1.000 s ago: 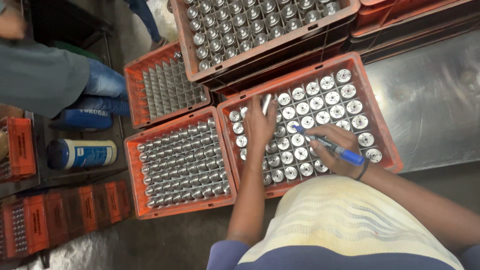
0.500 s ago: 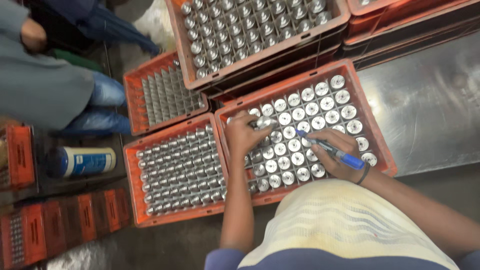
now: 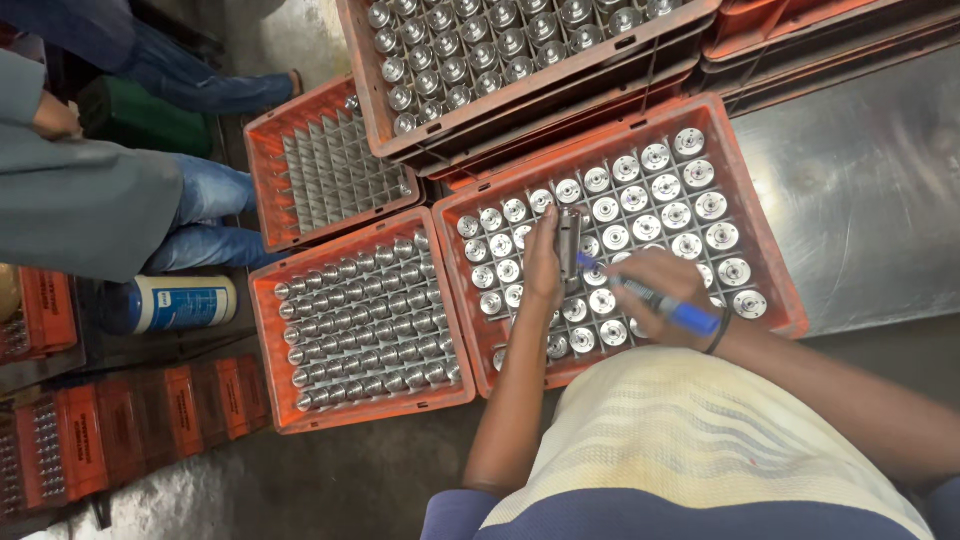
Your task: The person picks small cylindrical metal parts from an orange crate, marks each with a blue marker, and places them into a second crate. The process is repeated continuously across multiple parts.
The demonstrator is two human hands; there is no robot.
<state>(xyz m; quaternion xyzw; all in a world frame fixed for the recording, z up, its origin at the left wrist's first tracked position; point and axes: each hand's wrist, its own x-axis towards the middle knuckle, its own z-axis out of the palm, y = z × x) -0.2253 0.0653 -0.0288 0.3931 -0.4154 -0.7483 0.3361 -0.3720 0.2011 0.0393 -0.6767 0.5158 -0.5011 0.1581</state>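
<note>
Left hand [image 3: 543, 262] pinched a metal cylinder [image 3: 569, 240] above the orange crate [image 3: 770, 262], frame centre; right hand [image 3: 655, 295] gripped a blue marker [image 3: 660, 303].

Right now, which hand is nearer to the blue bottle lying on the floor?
Left. The left hand, holding a metal cylinder, is closer to the blue bottle. The right hand, holding a blue marker, is farther away.
</note>
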